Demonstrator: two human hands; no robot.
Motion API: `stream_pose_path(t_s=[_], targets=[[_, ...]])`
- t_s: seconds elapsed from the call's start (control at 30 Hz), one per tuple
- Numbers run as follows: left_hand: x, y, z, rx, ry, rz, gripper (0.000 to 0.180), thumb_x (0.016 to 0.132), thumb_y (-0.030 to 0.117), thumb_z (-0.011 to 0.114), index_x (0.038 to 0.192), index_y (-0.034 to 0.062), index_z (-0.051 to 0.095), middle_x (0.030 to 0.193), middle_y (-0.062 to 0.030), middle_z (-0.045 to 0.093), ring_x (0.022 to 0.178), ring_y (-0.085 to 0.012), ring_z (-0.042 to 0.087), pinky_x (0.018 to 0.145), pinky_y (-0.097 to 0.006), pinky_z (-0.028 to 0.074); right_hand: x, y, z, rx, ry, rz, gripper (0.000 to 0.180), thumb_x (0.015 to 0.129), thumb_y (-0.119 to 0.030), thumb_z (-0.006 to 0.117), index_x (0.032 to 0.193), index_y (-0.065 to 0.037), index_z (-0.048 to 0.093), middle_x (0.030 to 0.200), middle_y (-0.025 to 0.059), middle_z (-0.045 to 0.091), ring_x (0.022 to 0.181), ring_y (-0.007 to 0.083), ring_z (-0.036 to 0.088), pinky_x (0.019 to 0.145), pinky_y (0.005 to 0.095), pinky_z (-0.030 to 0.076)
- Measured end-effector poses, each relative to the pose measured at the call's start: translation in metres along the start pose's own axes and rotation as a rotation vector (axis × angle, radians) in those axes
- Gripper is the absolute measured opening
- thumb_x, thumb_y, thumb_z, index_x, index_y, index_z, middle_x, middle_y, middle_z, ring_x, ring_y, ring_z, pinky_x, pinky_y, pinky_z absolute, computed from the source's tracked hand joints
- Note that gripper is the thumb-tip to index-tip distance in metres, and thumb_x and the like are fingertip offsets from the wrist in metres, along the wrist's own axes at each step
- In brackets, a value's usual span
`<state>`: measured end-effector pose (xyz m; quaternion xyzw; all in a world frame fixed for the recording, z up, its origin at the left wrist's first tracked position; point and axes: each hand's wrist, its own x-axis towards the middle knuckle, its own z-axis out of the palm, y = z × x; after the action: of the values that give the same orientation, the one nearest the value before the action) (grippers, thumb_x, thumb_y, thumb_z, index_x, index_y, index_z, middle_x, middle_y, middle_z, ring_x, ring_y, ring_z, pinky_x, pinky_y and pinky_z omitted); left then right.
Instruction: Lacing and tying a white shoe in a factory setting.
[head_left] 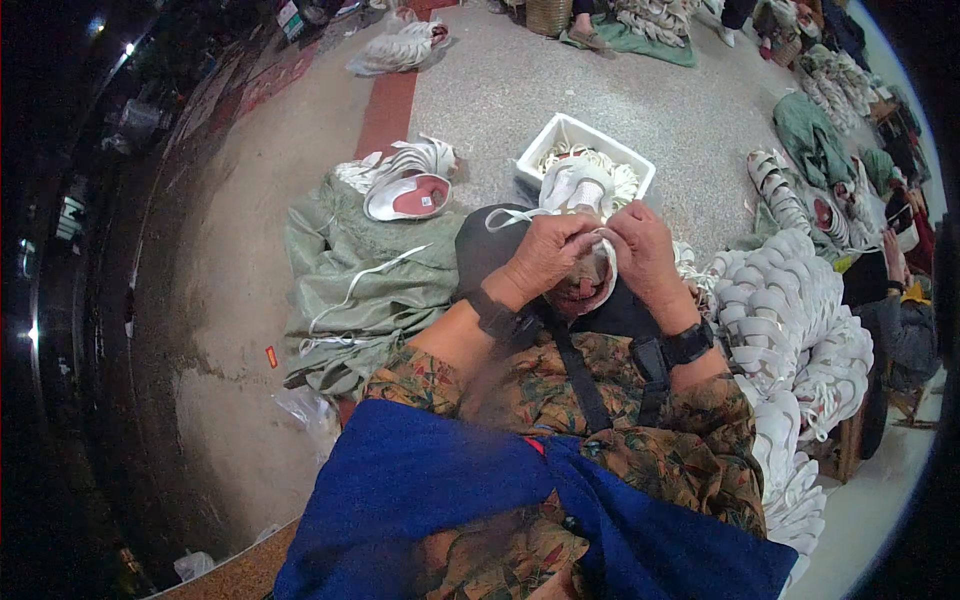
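A white shoe [578, 192] with a reddish lining rests on my lap, its toe pointing away from me. Over its eyelets, my left hand [548, 252] is closed with thumb and forefinger pinching a white shoelace [512, 216], whose loose loop sticks out to the left. My right hand [648, 250] pinches at the same lacing from the other side, so the fingertips of both hands nearly meet. The fingers partly hide the shoe's tongue and the lace between them.
Beyond the shoe stands a white box [640, 170] of loose laces. Several shoes [412, 196] lie on a green sack [370, 270] at left. Stacked white shoes [780, 310] crowd my right side. Another person's arm [893, 262] shows at far right.
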<state>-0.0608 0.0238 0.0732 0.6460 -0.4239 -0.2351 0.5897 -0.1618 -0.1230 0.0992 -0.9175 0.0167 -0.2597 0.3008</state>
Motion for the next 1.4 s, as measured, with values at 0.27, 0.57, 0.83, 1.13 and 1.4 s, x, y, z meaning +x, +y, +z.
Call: stream_pose_path(t_s=[0.27, 0.57, 0.83, 1.13, 1.4], targets=[[-0.008, -0.007, 0.008, 0.443, 0.173, 0.040, 0.024, 0.087, 0.005, 0.051, 0.110, 0.0072, 0.059, 0.084, -0.0146, 0.066, 0.073, -0.0305, 0.065, 0.061, -0.035, 0.050, -0.027, 0.018, 0.037, -0.341, -0.111, 0.268, 0.016, 0.075, -0.015, 0.062, 0.083, -0.001, 0.058, 0.079, 0.0208, 0.057, 0.075, 0.0394, 0.058, 0.067, 0.0469, 0.048], [0.005, -0.016, 0.025, 0.828, -0.002, 0.039, 0.014, 0.084, 0.014, 0.050, 0.086, 0.0088, 0.063, 0.080, -0.0154, 0.063, 0.077, -0.0357, 0.062, 0.065, -0.044, 0.050, -0.035, 0.041, 0.050, -0.099, 0.112, 0.255, 0.011, 0.075, -0.009, 0.056, 0.067, -0.002, 0.058, 0.066, 0.0210, 0.056, 0.068, 0.0405, 0.057, 0.063, 0.0474, 0.046], [0.023, -0.018, 0.018, 1.037, -0.088, 0.035, 0.018, 0.081, 0.017, 0.056, 0.070, 0.0037, 0.063, 0.076, -0.0138, 0.064, 0.073, -0.0287, 0.065, 0.064, -0.039, 0.050, -0.035, 0.043, 0.049, 0.047, 0.135, 0.486, 0.011, 0.075, -0.009, 0.059, 0.067, -0.001, 0.059, 0.064, 0.0191, 0.057, 0.063, 0.0350, 0.060, 0.059, 0.0428, 0.047], [-0.003, -0.011, -0.007, 0.215, 0.007, -0.108, 0.016, 0.082, 0.016, 0.063, 0.081, 0.0008, 0.067, 0.069, -0.0078, 0.063, 0.064, -0.0139, 0.060, 0.062, -0.028, 0.048, -0.035, 0.054, 0.047, 0.162, 0.181, 0.496, 0.007, 0.073, -0.005, 0.060, 0.069, 0.000, 0.057, 0.060, 0.0145, 0.055, 0.061, 0.0270, 0.060, 0.059, 0.0376, 0.047], [0.022, -0.013, 0.035, 1.036, -0.052, 0.012, 0.012, 0.072, 0.019, 0.063, 0.071, 0.0083, 0.067, 0.069, -0.0133, 0.065, 0.068, -0.0313, 0.065, 0.062, -0.042, 0.051, -0.040, 0.043, 0.055, 0.053, 0.247, 0.417, 0.008, 0.073, -0.006, 0.062, 0.069, -0.002, 0.056, 0.067, 0.0153, 0.056, 0.063, 0.0320, 0.057, 0.058, 0.0383, 0.046]])
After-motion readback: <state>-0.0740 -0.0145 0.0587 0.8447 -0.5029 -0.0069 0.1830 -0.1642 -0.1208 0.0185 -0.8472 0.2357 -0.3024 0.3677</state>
